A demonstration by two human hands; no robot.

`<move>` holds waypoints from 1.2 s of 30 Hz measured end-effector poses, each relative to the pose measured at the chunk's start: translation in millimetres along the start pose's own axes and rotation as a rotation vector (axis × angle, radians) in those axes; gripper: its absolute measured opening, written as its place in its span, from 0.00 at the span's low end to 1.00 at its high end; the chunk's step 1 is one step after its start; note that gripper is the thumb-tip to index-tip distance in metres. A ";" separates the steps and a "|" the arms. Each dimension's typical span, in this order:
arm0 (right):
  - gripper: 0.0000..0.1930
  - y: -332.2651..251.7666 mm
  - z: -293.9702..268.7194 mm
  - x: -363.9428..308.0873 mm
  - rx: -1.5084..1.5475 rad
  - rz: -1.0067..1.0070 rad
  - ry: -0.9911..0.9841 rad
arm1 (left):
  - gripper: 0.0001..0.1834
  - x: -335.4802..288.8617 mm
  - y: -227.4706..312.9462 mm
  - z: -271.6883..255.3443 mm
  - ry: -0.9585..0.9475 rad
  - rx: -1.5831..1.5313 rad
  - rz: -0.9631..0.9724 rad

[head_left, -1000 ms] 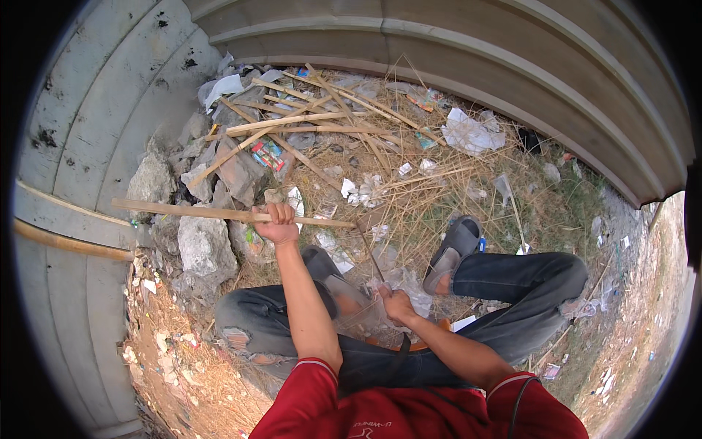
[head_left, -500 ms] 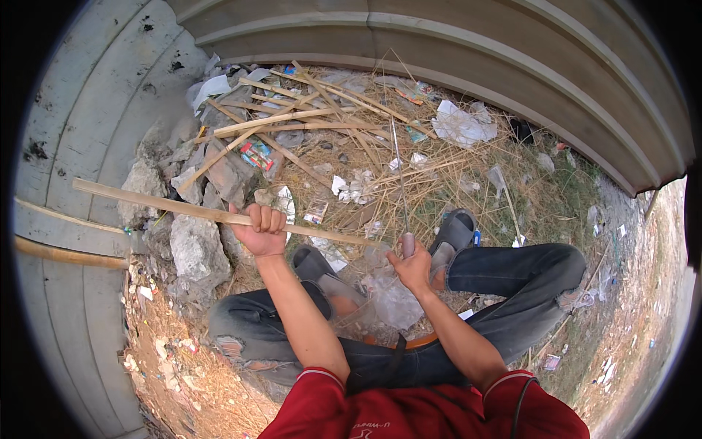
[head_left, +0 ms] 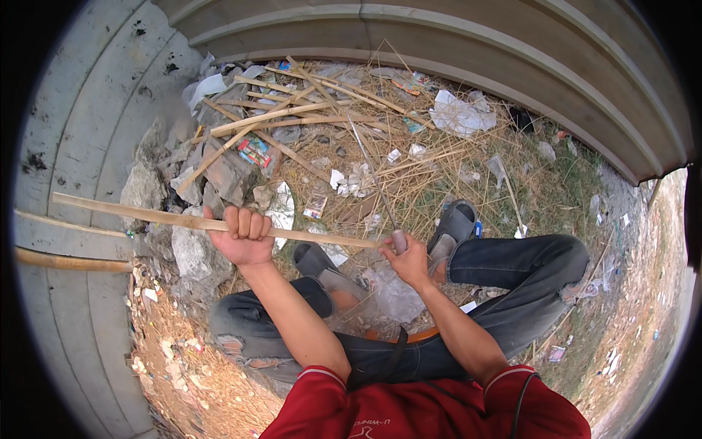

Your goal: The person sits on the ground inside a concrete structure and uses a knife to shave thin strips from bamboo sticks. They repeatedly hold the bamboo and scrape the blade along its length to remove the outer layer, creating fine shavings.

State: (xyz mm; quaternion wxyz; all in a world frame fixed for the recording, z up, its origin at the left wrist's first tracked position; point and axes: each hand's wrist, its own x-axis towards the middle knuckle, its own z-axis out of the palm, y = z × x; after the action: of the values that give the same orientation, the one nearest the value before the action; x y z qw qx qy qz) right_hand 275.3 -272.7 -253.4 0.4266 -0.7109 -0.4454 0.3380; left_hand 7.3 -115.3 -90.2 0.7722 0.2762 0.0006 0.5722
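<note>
My left hand is wrapped round a long, pale bamboo strip, which lies roughly level across the view, its far left end reaching past the rocks. The strip's right end meets the fingers of my right hand; whether they pinch it is too small to tell. That right hand grips the handle of a long, thin-bladed knife, whose blade points away and leans left over the straw. Below the right hand, between my sandalled feet, lies a clear plastic bag.
Several bamboo strips are heaped at the back. Rough rocks stand at the left against a pale panel wall. A ribbed metal sheet closes off the far side. Paper scraps and wrappers litter the dry grass.
The bamboo strip and my left hand have shifted left. My right hand has moved slightly left, and the knife blade has swung from nearly upright to leaning left.
</note>
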 end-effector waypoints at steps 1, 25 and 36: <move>0.16 -0.7 0.2 -0.2 0.006 0.002 -0.008 | 0.37 -0.1 0.8 1.3 -0.006 0.003 -0.006; 0.20 3.1 6.2 -6.2 0.211 0.173 -0.028 | 0.39 19.6 -123.7 12.4 0.066 -0.012 -0.275; 0.14 -14.3 0.1 -13.7 0.448 0.271 -0.211 | 0.38 96.1 -10.0 109.5 0.192 0.706 0.409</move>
State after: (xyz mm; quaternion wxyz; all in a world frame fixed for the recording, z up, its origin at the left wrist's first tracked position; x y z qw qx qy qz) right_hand 265.1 -281.9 -239.1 0.4754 -0.6130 -0.3026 0.5538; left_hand 84.1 -78.9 28.6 0.4970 0.4637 0.2136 0.7016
